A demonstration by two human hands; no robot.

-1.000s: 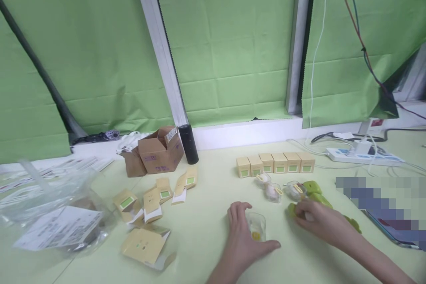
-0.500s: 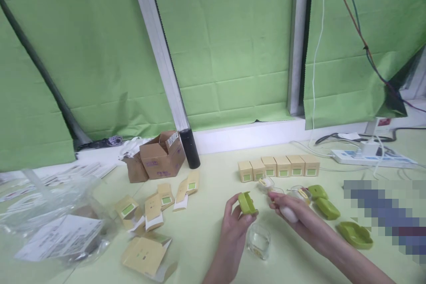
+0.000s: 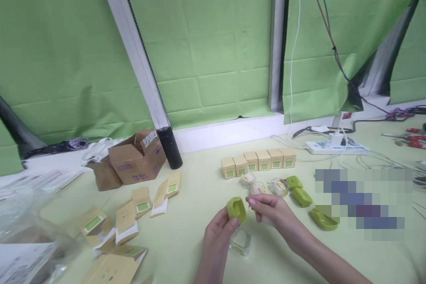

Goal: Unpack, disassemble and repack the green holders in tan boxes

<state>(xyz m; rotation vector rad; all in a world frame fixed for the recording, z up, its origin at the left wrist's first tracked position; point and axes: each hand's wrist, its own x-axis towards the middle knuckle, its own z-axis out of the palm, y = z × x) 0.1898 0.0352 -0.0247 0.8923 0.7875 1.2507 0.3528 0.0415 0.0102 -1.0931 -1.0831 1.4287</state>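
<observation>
My left hand (image 3: pixel 218 235) grips a small green plastic shell (image 3: pixel 236 211) between thumb and fingers, its hollow side facing the right. Close beside it, my right hand (image 3: pixel 276 215) pinches a small piece with a yellow end (image 3: pixel 250 208). A whitish part shows below those fingers, and the rest is covered by them. Under the left hand's fingers a clear square container (image 3: pixel 241 242) sits on the table. Just beyond the right hand are clear pieces with white and yellow parts (image 3: pixel 278 187). More green shells (image 3: pixel 301 196) lie to the right, one of them open side up (image 3: pixel 324 219).
A row of small tan boxes (image 3: pixel 264 161) stands at the back. Flattened tan cartons (image 3: pixel 126 219) lie at left, before a brown cardboard box (image 3: pixel 138 162) and a black cylinder (image 3: pixel 170 147). A power strip (image 3: pixel 336 147) with cables is at back right.
The view has swung to the right. My left hand has turned the green shell so its hollow shows, and my right hand has brought the small piece closer to it.
</observation>
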